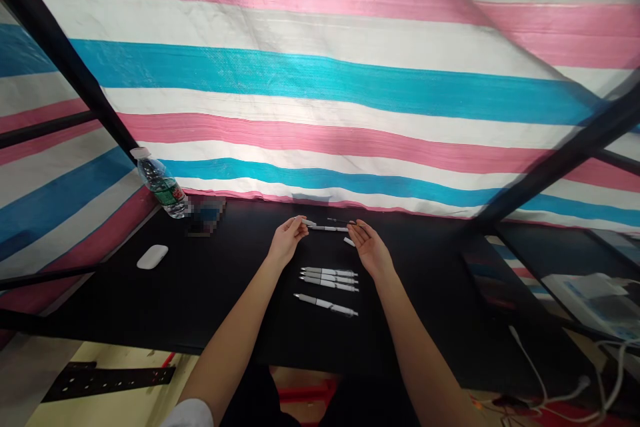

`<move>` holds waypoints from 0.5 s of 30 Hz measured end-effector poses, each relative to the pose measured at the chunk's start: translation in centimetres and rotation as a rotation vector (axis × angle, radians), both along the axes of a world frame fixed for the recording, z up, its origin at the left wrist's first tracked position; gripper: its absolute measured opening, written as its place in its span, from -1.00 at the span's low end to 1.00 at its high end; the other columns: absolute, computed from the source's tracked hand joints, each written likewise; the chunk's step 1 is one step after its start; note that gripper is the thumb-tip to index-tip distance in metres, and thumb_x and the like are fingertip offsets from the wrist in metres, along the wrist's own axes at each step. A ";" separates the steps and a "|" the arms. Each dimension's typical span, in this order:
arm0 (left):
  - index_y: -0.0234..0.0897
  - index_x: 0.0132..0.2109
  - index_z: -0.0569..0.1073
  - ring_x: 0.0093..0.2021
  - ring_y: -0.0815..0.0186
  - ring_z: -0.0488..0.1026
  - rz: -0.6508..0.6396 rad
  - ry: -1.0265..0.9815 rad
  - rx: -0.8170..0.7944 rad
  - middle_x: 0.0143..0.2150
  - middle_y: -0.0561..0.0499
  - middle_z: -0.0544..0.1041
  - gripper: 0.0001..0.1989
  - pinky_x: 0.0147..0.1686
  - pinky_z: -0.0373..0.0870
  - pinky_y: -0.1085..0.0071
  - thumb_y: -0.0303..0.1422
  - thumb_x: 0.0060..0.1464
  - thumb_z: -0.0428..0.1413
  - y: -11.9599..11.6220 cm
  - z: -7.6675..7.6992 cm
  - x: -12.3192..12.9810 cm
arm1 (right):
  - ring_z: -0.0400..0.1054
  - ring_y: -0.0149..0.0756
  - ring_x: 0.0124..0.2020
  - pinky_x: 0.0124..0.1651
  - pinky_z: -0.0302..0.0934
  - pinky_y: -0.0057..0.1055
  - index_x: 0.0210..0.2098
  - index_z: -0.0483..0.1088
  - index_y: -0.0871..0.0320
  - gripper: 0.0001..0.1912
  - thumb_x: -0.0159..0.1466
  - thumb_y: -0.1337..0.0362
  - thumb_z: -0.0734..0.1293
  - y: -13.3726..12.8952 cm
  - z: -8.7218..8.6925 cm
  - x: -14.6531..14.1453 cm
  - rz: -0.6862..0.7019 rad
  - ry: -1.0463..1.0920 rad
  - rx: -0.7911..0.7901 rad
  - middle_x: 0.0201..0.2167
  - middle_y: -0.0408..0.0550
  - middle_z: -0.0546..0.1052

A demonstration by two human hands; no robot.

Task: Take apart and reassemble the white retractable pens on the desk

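Observation:
My left hand (289, 239) is closed in a pinch on a short white pen barrel part (309, 222). Opposite it, my right hand (369, 247) has its thumb and fingers together on a thin dark pen refill (341, 220), whose tip points left. Between the hands a white pen (329, 228) lies on the black table. A small white pen piece (349, 241) is just under my right fingertips; whether they touch it I cannot tell. Nearer to me, several white pens (327, 278) lie side by side, tips to the left, with one separate pen (326, 305) below them.
A white oval case (153, 257) lies on the black table (215, 293) at left. Behind it stand a water bottle (163, 187) and a blurred-out item (206, 217). Striped sheeting (320, 93) hangs behind the table. White cables (533, 367) hang at lower right.

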State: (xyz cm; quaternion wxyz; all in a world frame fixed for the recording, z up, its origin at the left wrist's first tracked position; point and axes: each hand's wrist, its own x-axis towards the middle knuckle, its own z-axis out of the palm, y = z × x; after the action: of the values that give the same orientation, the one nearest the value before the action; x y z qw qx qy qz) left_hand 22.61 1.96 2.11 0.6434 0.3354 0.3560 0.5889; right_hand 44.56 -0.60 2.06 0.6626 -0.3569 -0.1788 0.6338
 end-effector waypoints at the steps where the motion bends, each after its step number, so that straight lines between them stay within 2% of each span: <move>1: -0.35 -0.24 0.53 -0.40 0.41 0.43 -0.005 -0.005 0.000 -0.46 0.02 0.50 -0.71 -0.25 0.38 0.42 -0.20 -0.02 0.25 0.0 0.0 0.0 | 0.50 -0.23 -0.08 0.09 0.37 -0.34 -0.30 0.49 0.13 -0.91 0.19 0.31 0.35 0.0 -0.1 0.0 0.000 -0.004 0.004 -0.27 -0.03 0.62; 6: -0.35 -0.13 0.53 -0.27 0.34 0.51 -0.038 -0.033 0.011 -0.34 -0.03 0.58 -0.67 -0.05 0.39 0.31 -0.29 -0.05 0.28 0.0 0.1 0.0 | 0.50 -0.21 -0.08 0.10 0.36 -0.31 -0.30 0.49 0.13 -0.90 0.18 0.29 0.36 0.0 -0.1 0.0 0.001 -0.014 0.011 -0.27 -0.03 0.62; 11: -0.37 -0.23 0.54 -0.26 0.32 0.54 -0.011 -0.065 -0.010 -0.34 -0.04 0.59 -0.73 0.04 0.37 0.26 -0.32 -0.10 0.32 0.0 0.1 0.0 | 0.50 -0.21 -0.09 0.09 0.36 -0.33 -0.29 0.50 0.14 -0.89 0.18 0.28 0.36 -0.3 0.2 -0.1 0.011 -0.017 0.022 -0.26 -0.02 0.62; 15: -0.35 -0.24 0.52 -0.22 0.29 0.56 0.000 -0.078 -0.003 -0.31 -0.04 0.61 -0.73 0.06 0.37 0.24 -0.33 -0.10 0.32 -0.1 0.2 0.1 | 0.50 -0.22 -0.10 0.08 0.37 -0.32 -0.30 0.49 0.13 -0.89 0.18 0.28 0.36 -0.3 0.3 -0.2 0.025 -0.031 0.016 -0.27 -0.05 0.62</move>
State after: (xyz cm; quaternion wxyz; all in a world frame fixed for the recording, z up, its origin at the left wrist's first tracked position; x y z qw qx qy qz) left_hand 22.68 1.86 2.28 0.6574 0.3114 0.3314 0.6009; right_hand 44.32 -0.92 2.41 0.6547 -0.3591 -0.1985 0.6348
